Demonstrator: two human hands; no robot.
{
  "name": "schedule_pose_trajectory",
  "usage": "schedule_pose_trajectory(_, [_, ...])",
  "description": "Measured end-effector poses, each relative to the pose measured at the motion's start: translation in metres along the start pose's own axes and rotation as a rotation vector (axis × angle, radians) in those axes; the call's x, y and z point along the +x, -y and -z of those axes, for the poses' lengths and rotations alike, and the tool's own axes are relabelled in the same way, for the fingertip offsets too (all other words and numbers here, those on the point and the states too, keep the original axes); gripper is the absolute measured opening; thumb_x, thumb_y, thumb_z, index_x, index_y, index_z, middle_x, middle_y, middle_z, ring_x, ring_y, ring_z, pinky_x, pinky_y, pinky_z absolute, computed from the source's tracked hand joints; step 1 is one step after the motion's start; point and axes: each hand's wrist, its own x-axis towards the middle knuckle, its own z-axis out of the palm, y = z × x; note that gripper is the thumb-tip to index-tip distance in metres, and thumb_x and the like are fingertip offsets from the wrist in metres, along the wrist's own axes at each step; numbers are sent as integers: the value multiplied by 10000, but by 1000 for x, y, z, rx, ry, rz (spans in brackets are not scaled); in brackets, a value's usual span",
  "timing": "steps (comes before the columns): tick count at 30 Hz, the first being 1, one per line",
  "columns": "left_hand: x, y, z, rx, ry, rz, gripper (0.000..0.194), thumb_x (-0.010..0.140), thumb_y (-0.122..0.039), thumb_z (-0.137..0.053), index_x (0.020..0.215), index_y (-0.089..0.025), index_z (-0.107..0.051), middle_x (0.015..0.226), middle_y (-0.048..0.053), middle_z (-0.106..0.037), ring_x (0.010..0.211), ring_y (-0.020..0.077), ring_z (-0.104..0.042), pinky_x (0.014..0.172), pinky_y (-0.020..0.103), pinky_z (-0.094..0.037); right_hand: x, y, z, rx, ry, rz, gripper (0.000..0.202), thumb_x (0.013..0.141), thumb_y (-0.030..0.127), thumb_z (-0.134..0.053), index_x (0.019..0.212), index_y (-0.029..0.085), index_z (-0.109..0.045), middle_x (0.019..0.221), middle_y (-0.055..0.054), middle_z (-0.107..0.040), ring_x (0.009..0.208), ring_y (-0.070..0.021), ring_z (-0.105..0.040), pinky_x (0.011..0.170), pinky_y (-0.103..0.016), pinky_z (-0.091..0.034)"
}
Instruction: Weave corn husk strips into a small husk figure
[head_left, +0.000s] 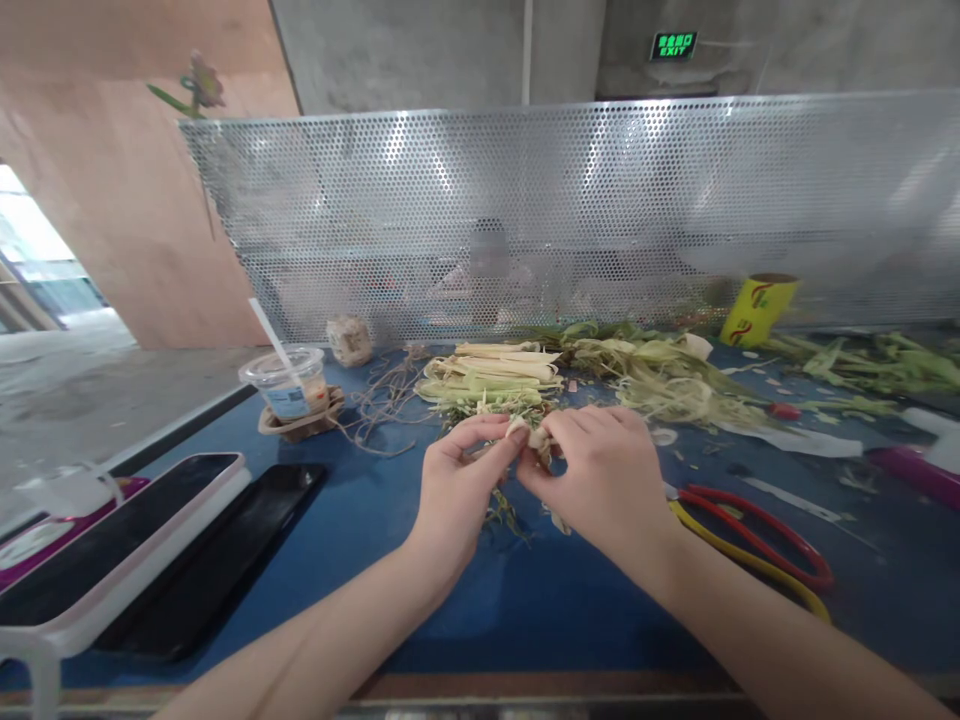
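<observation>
My left hand [469, 475] and my right hand [600, 460] meet above the blue table, fingers pinched close together. Between them is a small pale, twisted piece of plant husk [538, 437], which both hands grip; the fingers cover much of it. Thin green strands [506, 515] show below the fingertips. Just beyond my hands lies a pile of pale and green husk strips [491, 375]. Scissors [757, 540] with red and yellow handles lie by my right forearm, which hides part of them.
At left are a lidded cup [289, 385] with a straw, tangled twine [382, 400], a phone [142, 530] and a black tray [217, 560]. More leaves [667, 385] and a yellow roll [757, 310] stand at back right. A perforated metal screen [562, 220] borders the table's far side.
</observation>
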Motion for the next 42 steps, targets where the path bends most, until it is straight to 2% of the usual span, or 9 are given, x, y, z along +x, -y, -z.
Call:
schedule_pose_trajectory(4, [3, -1, 2, 60, 14, -80, 148, 588, -286, -704, 627, -152, -657, 858, 36, -628, 762, 141, -576, 604, 198, -464, 0, -3, 0, -8, 6, 47, 230, 758, 284, -454, 559, 174, -492, 518, -10, -555, 556, -151, -525, 659, -318, -259])
schedule_pose_trajectory(8, [9, -6, 9, 272, 119, -171, 129, 644, -291, -663, 703, -177, -676, 762, 35, -669, 762, 172, -601, 700, 263, -465, -2, -7, -2, 4, 11, 93, 219, 760, 263, -453, 568, 170, -499, 509, 0, -548, 554, -141, -532, 651, -314, -243])
schedule_pose_trajectory(15, [14, -26, 16, 696, 327, -579, 90, 730, -236, -577, 737, -207, -662, 801, 36, -661, 847, 184, -581, 791, 289, -422, -2, -10, -3, -11, -24, 188, 241, 747, 253, -455, 523, 171, -484, 483, 4, -543, 539, -136, -521, 634, -314, -228])
schedule_pose_trajectory(19, [17, -33, 18, 782, 475, -699, 121, 757, -199, -532, 776, -215, -650, 807, 46, -638, 901, 195, -545, 837, 321, -395, -3, -10, -2, 27, 3, 211, 230, 747, 245, -457, 536, 165, -503, 495, 3, -561, 538, -131, -527, 630, -307, -232])
schedule_pose_trajectory(22, [18, -36, 19, 773, 492, -682, 117, 762, -199, -523, 772, -211, -638, 821, 52, -630, 892, 196, -537, 818, 320, -398, -3, -9, 0, 53, 15, 190, 228, 750, 238, -454, 541, 165, -507, 500, 4, -570, 548, -133, -540, 627, -302, -234])
schedule_pose_trajectory(29, [19, -32, 20, 715, 434, -438, 80, 739, -224, -536, 692, -176, -578, 665, 21, -585, 625, 132, -511, 585, 241, -403, -5, -8, -2, 75, 18, 144, 220, 767, 271, -455, 597, 163, -542, 540, -23, -582, 595, -154, -536, 665, -311, -259])
schedule_pose_trajectory(33, [22, -28, 22, 614, 401, -335, 92, 727, -253, -554, 687, -171, -543, 627, 3, -560, 543, 100, -490, 504, 208, -387, -6, -9, -2, 112, 63, 147, 258, 781, 394, -489, 771, 154, -581, 680, -54, -615, 713, -196, -532, 738, -357, -279])
schedule_pose_trajectory(38, [22, -27, 23, 591, 397, -262, 119, 733, -285, -552, 694, -173, -544, 591, -5, -549, 463, 87, -486, 448, 204, -383, -3, -14, 2, 129, 131, 156, 170, 781, 319, -549, 880, 189, -595, 1009, -91, -592, 1038, -256, -448, 863, -419, -271])
schedule_pose_trajectory(42, [21, -26, 23, 518, 373, -242, 120, 706, -290, -588, 694, -171, -584, 627, 10, -589, 482, 98, -512, 472, 217, -411, -1, -19, 2, 200, 166, 190, 196, 748, 350, -593, 896, 222, -611, 1014, -66, -599, 1035, -251, -448, 853, -419, -313])
